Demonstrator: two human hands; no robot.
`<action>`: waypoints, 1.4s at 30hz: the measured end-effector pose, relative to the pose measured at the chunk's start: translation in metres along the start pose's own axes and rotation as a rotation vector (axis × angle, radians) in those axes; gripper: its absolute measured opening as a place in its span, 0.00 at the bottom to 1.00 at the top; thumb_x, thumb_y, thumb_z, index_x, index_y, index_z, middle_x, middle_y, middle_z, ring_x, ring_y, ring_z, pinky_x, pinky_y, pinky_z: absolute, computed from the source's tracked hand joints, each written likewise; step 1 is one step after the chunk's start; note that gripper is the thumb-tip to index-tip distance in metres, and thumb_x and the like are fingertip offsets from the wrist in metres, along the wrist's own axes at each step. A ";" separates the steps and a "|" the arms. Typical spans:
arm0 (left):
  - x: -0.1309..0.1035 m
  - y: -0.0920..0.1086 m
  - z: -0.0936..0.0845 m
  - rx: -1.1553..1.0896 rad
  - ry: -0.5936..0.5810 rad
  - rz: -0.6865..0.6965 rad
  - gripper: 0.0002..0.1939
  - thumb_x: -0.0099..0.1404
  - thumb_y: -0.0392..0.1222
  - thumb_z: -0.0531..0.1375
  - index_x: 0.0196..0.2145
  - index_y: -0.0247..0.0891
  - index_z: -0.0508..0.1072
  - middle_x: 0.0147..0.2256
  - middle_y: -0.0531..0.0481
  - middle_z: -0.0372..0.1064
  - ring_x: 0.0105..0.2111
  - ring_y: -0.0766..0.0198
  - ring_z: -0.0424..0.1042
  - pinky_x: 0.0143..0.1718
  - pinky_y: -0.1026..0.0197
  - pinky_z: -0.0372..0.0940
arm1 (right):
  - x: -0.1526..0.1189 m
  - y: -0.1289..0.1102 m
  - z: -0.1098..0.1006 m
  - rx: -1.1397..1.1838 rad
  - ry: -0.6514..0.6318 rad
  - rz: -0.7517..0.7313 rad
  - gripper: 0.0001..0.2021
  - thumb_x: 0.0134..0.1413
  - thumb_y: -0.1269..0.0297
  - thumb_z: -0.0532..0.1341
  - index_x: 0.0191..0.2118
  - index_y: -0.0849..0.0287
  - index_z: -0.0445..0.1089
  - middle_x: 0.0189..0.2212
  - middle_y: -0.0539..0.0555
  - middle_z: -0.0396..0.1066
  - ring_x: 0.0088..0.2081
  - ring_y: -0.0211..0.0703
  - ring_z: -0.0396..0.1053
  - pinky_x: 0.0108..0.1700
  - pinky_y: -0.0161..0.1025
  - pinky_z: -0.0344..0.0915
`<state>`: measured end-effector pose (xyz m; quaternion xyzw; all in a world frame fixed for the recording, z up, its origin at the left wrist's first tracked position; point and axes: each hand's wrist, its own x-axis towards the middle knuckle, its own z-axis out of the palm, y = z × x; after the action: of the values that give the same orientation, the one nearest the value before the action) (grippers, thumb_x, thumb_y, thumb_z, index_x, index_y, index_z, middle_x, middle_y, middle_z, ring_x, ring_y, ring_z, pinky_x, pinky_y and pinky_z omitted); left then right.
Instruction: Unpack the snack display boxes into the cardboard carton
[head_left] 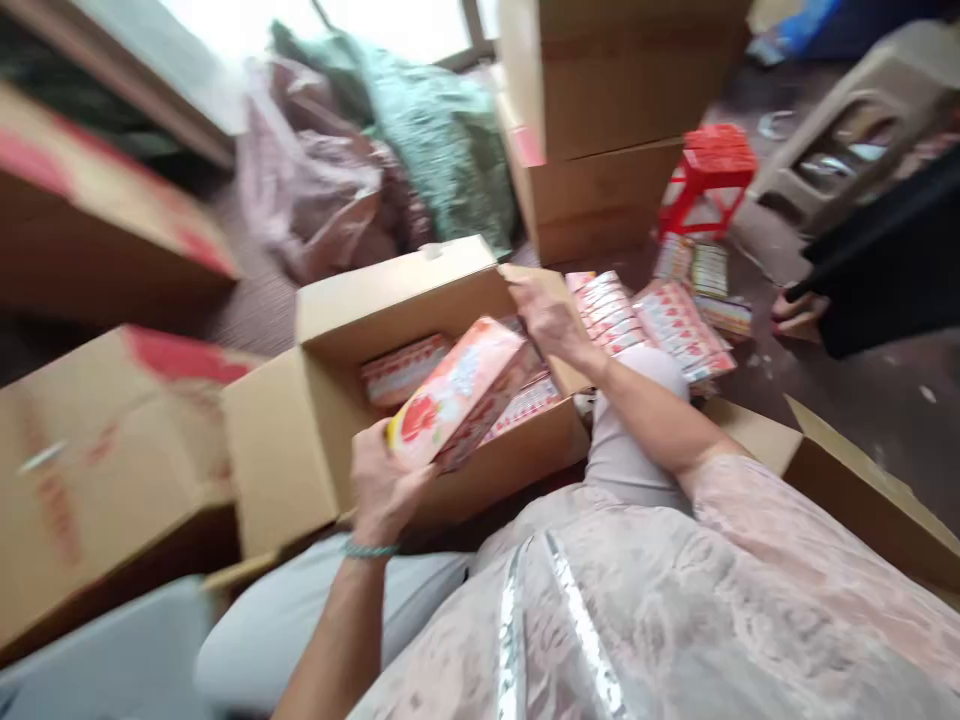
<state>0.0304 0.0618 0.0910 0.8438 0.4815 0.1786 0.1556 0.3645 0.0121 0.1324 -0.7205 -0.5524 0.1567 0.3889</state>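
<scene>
An open cardboard box [300, 440] sits on the floor in front of my knees, partly filled with pink and red packets. My left hand [382, 485] grips the near end of a stack of these packets [457, 390], tilted over the box opening. At the far end of the stack my right hand [551, 320] rests on the packets, near the box's right flap. The picture is blurred by motion, so the print on the packets cannot be read.
More packets [660, 320] lie in rows on the floor to the right. Closed cardboard boxes stand at left [90, 470] and behind [600, 130]. A red stool [709, 175], a beige plastic chair [847, 110] and bags [360, 150] crowd the back. Another person's foot [799, 310] shows at right.
</scene>
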 end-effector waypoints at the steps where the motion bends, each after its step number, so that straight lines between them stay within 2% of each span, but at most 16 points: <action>1: -0.014 0.001 0.005 -0.063 0.015 -0.016 0.36 0.53 0.54 0.70 0.55 0.39 0.64 0.49 0.43 0.67 0.48 0.48 0.72 0.52 0.46 0.73 | -0.009 -0.004 0.006 -0.044 0.047 0.009 0.23 0.76 0.67 0.44 0.63 0.57 0.72 0.56 0.58 0.76 0.54 0.46 0.73 0.55 0.40 0.67; 2: -0.026 0.003 0.012 -0.101 0.020 -0.014 0.37 0.53 0.56 0.71 0.56 0.39 0.65 0.50 0.43 0.67 0.49 0.47 0.71 0.54 0.46 0.72 | -0.019 -0.007 0.010 -0.086 0.080 0.014 0.24 0.77 0.66 0.41 0.61 0.56 0.72 0.53 0.58 0.76 0.52 0.46 0.74 0.54 0.39 0.67; 4: -0.043 0.005 0.028 -0.166 0.011 0.008 0.37 0.54 0.56 0.72 0.54 0.40 0.65 0.50 0.42 0.68 0.51 0.46 0.71 0.57 0.45 0.70 | -0.043 -0.015 0.015 -0.193 0.024 -0.050 0.23 0.78 0.65 0.41 0.57 0.58 0.73 0.49 0.60 0.77 0.49 0.47 0.74 0.51 0.38 0.65; 6: -0.054 0.003 0.042 -0.208 0.009 0.045 0.36 0.54 0.55 0.73 0.55 0.41 0.65 0.51 0.41 0.69 0.53 0.46 0.70 0.59 0.45 0.69 | -0.066 -0.029 0.019 -0.361 -0.158 -0.172 0.19 0.76 0.67 0.44 0.53 0.60 0.73 0.48 0.61 0.77 0.48 0.48 0.73 0.48 0.38 0.63; 8: -0.060 0.000 0.052 -0.237 0.035 0.087 0.38 0.55 0.55 0.74 0.56 0.41 0.64 0.52 0.40 0.68 0.54 0.46 0.69 0.61 0.44 0.68 | -0.086 -0.049 0.028 -0.562 -0.395 -0.294 0.16 0.72 0.71 0.49 0.53 0.59 0.73 0.48 0.61 0.78 0.48 0.49 0.74 0.44 0.39 0.62; 10: -0.062 -0.004 0.059 -0.270 0.080 0.127 0.39 0.56 0.55 0.75 0.57 0.40 0.63 0.53 0.39 0.68 0.55 0.46 0.69 0.61 0.44 0.67 | -0.099 -0.071 0.041 -0.727 -0.599 -0.384 0.18 0.68 0.74 0.51 0.54 0.58 0.73 0.48 0.60 0.78 0.47 0.50 0.74 0.41 0.40 0.60; 12: -0.062 -0.007 0.065 -0.312 0.120 0.152 0.40 0.56 0.56 0.75 0.58 0.39 0.63 0.54 0.38 0.67 0.55 0.46 0.69 0.61 0.44 0.68 | -0.104 -0.092 0.056 -0.819 -0.724 -0.455 0.19 0.69 0.74 0.50 0.56 0.58 0.72 0.47 0.61 0.78 0.45 0.51 0.75 0.39 0.41 0.60; 15: -0.061 -0.008 0.072 -0.355 0.140 0.164 0.39 0.58 0.56 0.74 0.58 0.38 0.63 0.55 0.37 0.67 0.56 0.46 0.68 0.62 0.44 0.67 | -0.106 -0.118 0.074 -0.891 -0.806 -0.522 0.19 0.72 0.73 0.48 0.55 0.59 0.73 0.45 0.63 0.79 0.45 0.52 0.77 0.41 0.43 0.63; 19: -0.060 -0.007 0.082 -0.362 0.182 0.204 0.29 0.64 0.52 0.68 0.56 0.37 0.65 0.53 0.37 0.68 0.55 0.46 0.69 0.62 0.44 0.67 | -0.107 -0.141 0.088 -1.023 -0.854 -0.539 0.20 0.71 0.76 0.46 0.55 0.63 0.73 0.47 0.66 0.79 0.47 0.56 0.78 0.42 0.45 0.66; 22: -0.059 -0.008 0.086 -0.363 0.260 0.253 0.23 0.67 0.49 0.64 0.54 0.36 0.65 0.50 0.37 0.70 0.52 0.48 0.70 0.59 0.44 0.68 | -0.108 -0.150 0.094 -1.111 -0.876 -0.538 0.21 0.70 0.78 0.45 0.56 0.66 0.72 0.47 0.68 0.79 0.47 0.56 0.79 0.41 0.45 0.67; 26: -0.060 -0.008 0.084 -0.388 0.285 0.310 0.27 0.65 0.48 0.67 0.56 0.36 0.63 0.50 0.38 0.69 0.51 0.48 0.70 0.56 0.45 0.71 | -0.104 -0.151 0.095 -1.176 -0.911 -0.522 0.21 0.70 0.79 0.45 0.55 0.67 0.73 0.45 0.68 0.79 0.47 0.55 0.80 0.41 0.44 0.68; 30: -0.062 -0.008 0.079 -0.378 0.206 0.250 0.31 0.57 0.37 0.68 0.56 0.37 0.62 0.51 0.40 0.68 0.51 0.48 0.71 0.56 0.46 0.72 | -0.092 -0.133 0.077 -1.202 -0.901 -0.494 0.19 0.72 0.77 0.46 0.55 0.64 0.72 0.45 0.66 0.80 0.47 0.54 0.80 0.40 0.42 0.66; 35: -0.060 -0.004 0.078 -0.372 0.194 0.228 0.34 0.55 0.36 0.70 0.56 0.37 0.62 0.51 0.40 0.67 0.52 0.48 0.71 0.57 0.46 0.71 | -0.066 -0.083 0.014 -1.340 -0.827 -0.272 0.19 0.72 0.74 0.47 0.56 0.62 0.73 0.46 0.65 0.80 0.49 0.55 0.79 0.39 0.41 0.61; 38: -0.058 -0.003 0.078 -0.354 0.212 0.234 0.33 0.54 0.35 0.69 0.56 0.37 0.62 0.51 0.40 0.68 0.52 0.47 0.71 0.58 0.45 0.71 | -0.055 -0.056 -0.025 -1.351 -0.807 -0.219 0.21 0.72 0.74 0.48 0.59 0.59 0.73 0.49 0.64 0.80 0.50 0.55 0.78 0.37 0.41 0.57; 40: -0.058 -0.003 0.078 -0.339 0.220 0.244 0.34 0.54 0.34 0.68 0.57 0.38 0.62 0.51 0.40 0.68 0.53 0.47 0.71 0.59 0.45 0.71 | -0.055 -0.047 -0.040 -1.299 -0.786 -0.184 0.20 0.71 0.73 0.50 0.58 0.57 0.74 0.48 0.62 0.80 0.49 0.53 0.78 0.36 0.41 0.54; 42: -0.059 -0.006 0.078 -0.325 0.218 0.260 0.36 0.53 0.34 0.67 0.58 0.38 0.61 0.52 0.39 0.68 0.54 0.45 0.71 0.59 0.45 0.71 | -0.061 -0.048 -0.045 -1.252 -0.681 -0.125 0.17 0.74 0.70 0.50 0.54 0.58 0.76 0.46 0.62 0.80 0.48 0.52 0.77 0.35 0.40 0.52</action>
<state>0.0330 0.0066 0.0102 0.8384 0.3475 0.3623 0.2124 0.3406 -0.0572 0.1846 -0.6863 -0.6698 0.0039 -0.2834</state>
